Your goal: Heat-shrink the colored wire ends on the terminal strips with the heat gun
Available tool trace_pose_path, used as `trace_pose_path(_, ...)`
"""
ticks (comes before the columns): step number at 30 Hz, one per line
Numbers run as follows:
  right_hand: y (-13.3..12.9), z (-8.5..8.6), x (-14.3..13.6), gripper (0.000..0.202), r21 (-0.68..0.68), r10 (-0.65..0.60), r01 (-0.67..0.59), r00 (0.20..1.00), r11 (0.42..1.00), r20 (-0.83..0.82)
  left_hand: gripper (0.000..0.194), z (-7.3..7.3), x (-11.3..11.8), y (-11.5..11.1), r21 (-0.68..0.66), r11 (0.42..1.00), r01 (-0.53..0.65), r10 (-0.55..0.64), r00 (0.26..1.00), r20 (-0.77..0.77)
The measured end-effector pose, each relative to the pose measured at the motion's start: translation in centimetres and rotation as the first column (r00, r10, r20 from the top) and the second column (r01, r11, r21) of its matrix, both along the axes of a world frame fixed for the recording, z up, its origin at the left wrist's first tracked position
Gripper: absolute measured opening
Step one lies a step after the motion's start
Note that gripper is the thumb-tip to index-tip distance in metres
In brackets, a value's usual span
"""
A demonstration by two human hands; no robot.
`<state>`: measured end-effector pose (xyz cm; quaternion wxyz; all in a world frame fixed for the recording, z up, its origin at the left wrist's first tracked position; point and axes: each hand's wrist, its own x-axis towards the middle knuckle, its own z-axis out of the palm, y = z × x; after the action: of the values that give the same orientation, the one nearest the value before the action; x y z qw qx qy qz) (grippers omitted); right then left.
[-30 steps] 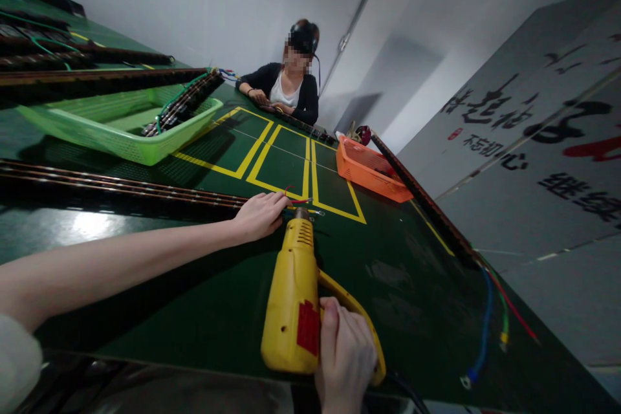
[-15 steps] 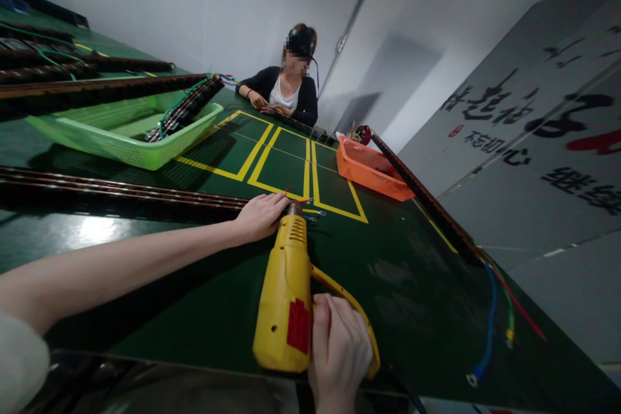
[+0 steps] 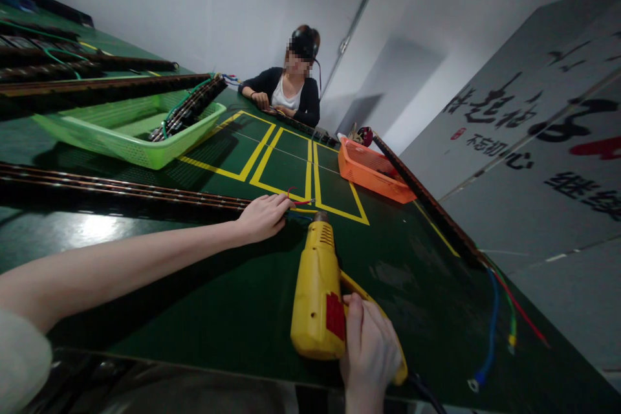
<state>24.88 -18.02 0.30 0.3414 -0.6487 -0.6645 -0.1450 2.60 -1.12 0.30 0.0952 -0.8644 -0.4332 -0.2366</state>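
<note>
My right hand (image 3: 371, 343) is wrapped round the handle of a yellow heat gun (image 3: 317, 291) with a red label on its side. Its metal nozzle points away from me, at the ends of several thin wires (image 3: 303, 203), red, yellow and blue. Those wires come out from the fingers of my left hand (image 3: 266, 217), which is closed on them. A long dark strip with copper-coloured lines (image 3: 121, 189) runs from the left edge up to that hand. The nozzle covers some of the wire tips.
A green basket (image 3: 160, 154) holding dark strips stands at the left. An orange basket (image 3: 373, 182) stands back right, with a long strip (image 3: 427, 207) beside it ending in blue, green and red wires. Across the table (image 3: 417, 310) sits a person (image 3: 291, 94) handling something.
The heat gun has shifted to the right with my right hand, its nozzle going from beside my left fingers to the wire ends. My left hand stays nearly in place.
</note>
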Motion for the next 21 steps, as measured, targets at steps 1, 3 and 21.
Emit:
trace_pose_path(1, 0.0, 0.0, 0.0, 0.044, 0.002, -0.005, 0.005, 1.0, 1.0, 0.001, 0.031, 0.0, 0.0, 0.0, 0.003, 1.0, 0.002, -0.002, 1.0, -0.001)
trace_pose_path(3, 0.1, 0.1, 0.0, 0.044, 0.002, -0.01, 0.01, 1.0, 1.0, 0.002, 0.03, 0.0, 0.0, 0.0, 0.007, 1.0, 0.002, -0.002, 1.0, -0.003)
trace_pose_path(21, -1.7, 0.7, -5.3, 0.039, -0.096, 0.078, -0.083, 0.996, 0.992, -0.048, 0.036, 0.7, 0.0, -0.5, -0.118, 0.993, 0.01, -0.002, 0.997, 0.072)
